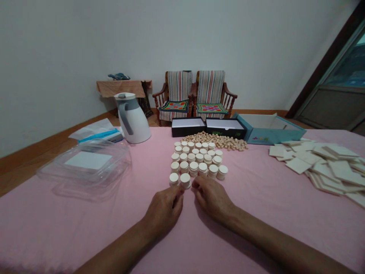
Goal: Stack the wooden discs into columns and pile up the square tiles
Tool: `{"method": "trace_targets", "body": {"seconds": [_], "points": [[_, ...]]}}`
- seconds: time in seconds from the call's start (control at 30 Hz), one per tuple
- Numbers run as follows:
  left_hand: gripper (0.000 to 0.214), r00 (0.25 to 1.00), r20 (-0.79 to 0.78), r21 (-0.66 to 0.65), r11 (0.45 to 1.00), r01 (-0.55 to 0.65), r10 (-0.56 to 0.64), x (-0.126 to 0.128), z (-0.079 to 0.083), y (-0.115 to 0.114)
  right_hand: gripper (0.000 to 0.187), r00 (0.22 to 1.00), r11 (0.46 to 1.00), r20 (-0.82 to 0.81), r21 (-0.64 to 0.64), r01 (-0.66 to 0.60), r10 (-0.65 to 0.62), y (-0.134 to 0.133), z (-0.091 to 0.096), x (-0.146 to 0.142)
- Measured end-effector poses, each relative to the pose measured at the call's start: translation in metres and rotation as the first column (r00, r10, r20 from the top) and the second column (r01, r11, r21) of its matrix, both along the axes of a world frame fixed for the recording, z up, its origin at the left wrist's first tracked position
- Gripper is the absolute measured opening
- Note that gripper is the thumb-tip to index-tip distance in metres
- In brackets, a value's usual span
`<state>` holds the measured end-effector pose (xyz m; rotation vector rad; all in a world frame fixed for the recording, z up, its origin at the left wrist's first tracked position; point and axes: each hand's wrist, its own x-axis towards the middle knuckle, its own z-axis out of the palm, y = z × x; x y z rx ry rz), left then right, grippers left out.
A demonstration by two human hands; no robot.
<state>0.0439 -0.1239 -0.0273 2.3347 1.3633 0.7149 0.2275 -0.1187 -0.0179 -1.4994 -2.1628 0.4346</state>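
Several short stacks of round white wooden discs [193, 168] stand in rows in the middle of the pink cloth. In the front row, one stack [173, 179] stands at the left and a second stack [185, 180] just right of it. My left hand [165, 207] is closed, its fingertips at the near side of the second stack. To the right of that stack, my right hand [213, 196] has its fingers curled inward, close to the disc edges. Whether anything small lies inside either hand is hidden.
Behind the stacks lies a heap of small wooden beads [216, 140], with two black boxes [188, 131] and a blue box [261, 137] beyond. Square wooden pieces [327, 163] pile up at right. A clear plastic container [114, 165], a tissue pack [99, 133] and a white jug [137, 121] are left.
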Motion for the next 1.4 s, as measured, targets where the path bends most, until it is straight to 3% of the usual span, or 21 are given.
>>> {"method": "trace_targets", "body": {"seconds": [0.47, 0.57, 0.67, 0.77, 0.83, 0.93, 1.03, 1.2, 1.4], "points": [[0.019, 0.997, -0.073, 0.012, 1.0, -0.021, 0.022, 0.002, -0.001, 0.003, 0.019, 0.998, 0.999, -0.059, 0.025, -0.029, 0.031, 0.001, -0.018, -0.006], [0.017, 0.997, -0.08, 0.021, 1.0, -0.02, 0.022, 0.002, 0.0, 0.002, 0.018, 0.994, 0.997, -0.088, 0.053, -0.057, 0.062, -0.002, -0.006, -0.002], [0.014, 0.996, -0.09, 0.027, 0.999, -0.025, 0.027, 0.002, 0.001, 0.002, 0.017, 0.99, 0.989, -0.133, 0.146, -0.035, 0.054, 0.003, 0.018, 0.016], [0.015, 0.996, -0.088, 0.022, 0.999, -0.029, 0.031, 0.001, 0.0, 0.002, 0.012, 0.983, 0.963, -0.165, 0.242, 0.12, -0.082, 0.025, 0.04, 0.052], [0.015, 0.996, -0.079, 0.017, 0.999, -0.032, 0.034, 0.001, -0.002, 0.002, 0.011, 0.97, 0.941, -0.142, 0.251, 0.227, -0.196, 0.048, 0.043, 0.081], [0.016, 0.997, -0.067, 0.008, 0.999, -0.032, 0.032, 0.0, -0.003, 0.003, 0.019, 0.946, 0.935, -0.063, 0.146, 0.324, -0.318, 0.083, 0.03, 0.117], [0.016, 0.997, -0.067, 0.004, 0.999, -0.034, 0.034, 0.0, -0.004, 0.003, 0.033, 0.967, 0.968, -0.026, -0.021, 0.251, -0.252, 0.106, 0.01, 0.131], [0.016, 0.996, -0.074, 0.009, 0.999, -0.053, 0.053, 0.001, -0.003, 0.002, 0.031, 0.993, 0.99, -0.026, -0.082, 0.112, -0.114, 0.119, -0.008, 0.124], [0.016, 0.996, -0.081, 0.011, 0.999, -0.046, 0.047, 0.003, -0.001, 0.002, 0.021, 0.999, 0.995, -0.011, -0.087, 0.048, -0.049, 0.123, -0.011, 0.121]]}}
